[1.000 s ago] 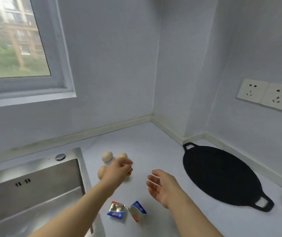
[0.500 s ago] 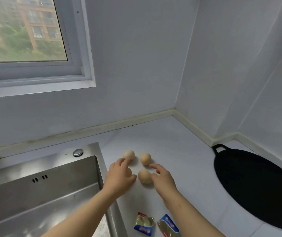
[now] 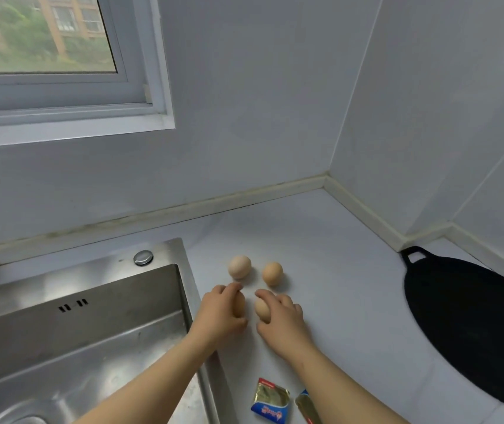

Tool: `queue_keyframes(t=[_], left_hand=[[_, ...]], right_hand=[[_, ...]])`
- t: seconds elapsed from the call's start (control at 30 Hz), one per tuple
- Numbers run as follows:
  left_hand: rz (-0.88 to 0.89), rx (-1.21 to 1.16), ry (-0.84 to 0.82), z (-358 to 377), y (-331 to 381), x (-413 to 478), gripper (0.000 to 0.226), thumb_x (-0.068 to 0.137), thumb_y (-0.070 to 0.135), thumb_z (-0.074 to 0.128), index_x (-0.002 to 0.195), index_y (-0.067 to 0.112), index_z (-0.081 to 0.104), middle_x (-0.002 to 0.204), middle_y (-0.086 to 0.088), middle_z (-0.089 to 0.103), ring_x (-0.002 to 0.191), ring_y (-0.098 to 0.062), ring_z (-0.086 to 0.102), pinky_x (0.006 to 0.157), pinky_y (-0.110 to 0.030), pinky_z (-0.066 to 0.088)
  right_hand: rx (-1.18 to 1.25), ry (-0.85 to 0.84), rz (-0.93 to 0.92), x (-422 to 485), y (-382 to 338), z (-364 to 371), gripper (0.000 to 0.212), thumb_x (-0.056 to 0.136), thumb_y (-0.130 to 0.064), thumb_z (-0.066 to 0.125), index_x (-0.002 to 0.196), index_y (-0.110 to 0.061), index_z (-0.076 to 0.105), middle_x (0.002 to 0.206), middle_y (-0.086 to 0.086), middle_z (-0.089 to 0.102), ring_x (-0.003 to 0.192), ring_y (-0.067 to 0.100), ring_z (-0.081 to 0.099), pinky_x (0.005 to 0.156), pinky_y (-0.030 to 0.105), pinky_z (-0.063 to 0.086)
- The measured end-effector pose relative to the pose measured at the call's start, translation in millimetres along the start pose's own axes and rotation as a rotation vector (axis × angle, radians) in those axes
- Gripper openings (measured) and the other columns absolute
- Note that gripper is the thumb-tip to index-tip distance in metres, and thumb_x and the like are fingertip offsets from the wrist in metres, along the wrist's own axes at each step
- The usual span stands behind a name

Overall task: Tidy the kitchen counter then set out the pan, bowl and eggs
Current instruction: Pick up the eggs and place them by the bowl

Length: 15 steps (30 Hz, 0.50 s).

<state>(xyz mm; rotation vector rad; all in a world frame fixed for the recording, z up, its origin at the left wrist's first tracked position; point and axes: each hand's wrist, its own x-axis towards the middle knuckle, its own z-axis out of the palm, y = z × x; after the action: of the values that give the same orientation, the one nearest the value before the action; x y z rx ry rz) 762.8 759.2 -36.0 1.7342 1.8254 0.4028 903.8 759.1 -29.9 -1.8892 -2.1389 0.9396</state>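
Gripping the near-left egg [image 3: 240,306], the left hand [image 3: 218,315] sits beside the right hand [image 3: 285,321] clasping the near-right egg [image 3: 262,310]

A stainless steel sink [image 3: 91,269] sits to the left, its basin deep and shiny. A round metal cap [image 3: 143,257] lies on the sink's back ledge, and two small overflow slots [image 3: 73,305] are cut in the basin's back wall. Above it is a white-framed window [image 3: 140,59], with a tan building [image 3: 73,22] and green trees [image 3: 15,44] outside. Pale grey walls [image 3: 244,102] meet in a corner, a cream strip [image 3: 244,201] running along their foot.
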Motion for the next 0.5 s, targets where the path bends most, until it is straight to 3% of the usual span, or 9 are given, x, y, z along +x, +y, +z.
queue_keyframes(t=[0.13,0.3,0.4,0.5], left_hand=[[-0.001,0.017,0.002,-1.8,-2.2,1.9,0.050,0.081,0.020,0.055,0.130,0.022,0.043,0.117,-0.007,0.051,0.110,-0.025,0.049,0.080,-0.022,0.033],[0.004,0.006,0.038,-3.6,5.8,-0.7,0.045,0.081,0.018,0.057,0.124,0.019,0.046,0.099,-0.001,0.044,0.092,-0.020,0.046,0.070,-0.023,0.030],[0.045,-0.017,0.063,-4.4,19.9,-2.9,0.049,0.081,0.019,0.061,0.126,0.019,0.045,0.103,-0.003,0.047,0.088,-0.015,0.041,0.064,-0.023,0.030],[0.135,-0.018,0.024,-1.3,43.5,-8.5,0.052,0.081,0.023,0.064,0.128,0.021,0.043,0.115,-0.004,0.050,0.091,-0.013,0.043,0.072,-0.022,0.033]], right_hand=[[0.019,0.024,0.029,2.1,0.1,0.4,0.047,0.088,-0.020,0.049,0.133,-0.030,0.038,0.133,0.006,0.037,0.116,0.028,0.045,0.095,0.031,0.041],[0.214,0.072,0.111,-4.9,3.3,-1.9,0.047,0.087,-0.021,0.055,0.130,-0.025,0.039,0.127,0.007,0.041,0.111,0.027,0.052,0.083,0.026,0.041],[0.328,0.129,0.146,-14.3,8.9,-6.8,0.044,0.085,-0.019,0.056,0.126,-0.023,0.042,0.122,0.008,0.048,0.106,0.025,0.054,0.078,0.026,0.042],[0.422,0.201,0.195,-30.5,21.9,-15.5,0.042,0.084,-0.019,0.057,0.123,-0.022,0.043,0.117,0.007,0.052,0.099,0.023,0.055,0.074,0.028,0.045]])
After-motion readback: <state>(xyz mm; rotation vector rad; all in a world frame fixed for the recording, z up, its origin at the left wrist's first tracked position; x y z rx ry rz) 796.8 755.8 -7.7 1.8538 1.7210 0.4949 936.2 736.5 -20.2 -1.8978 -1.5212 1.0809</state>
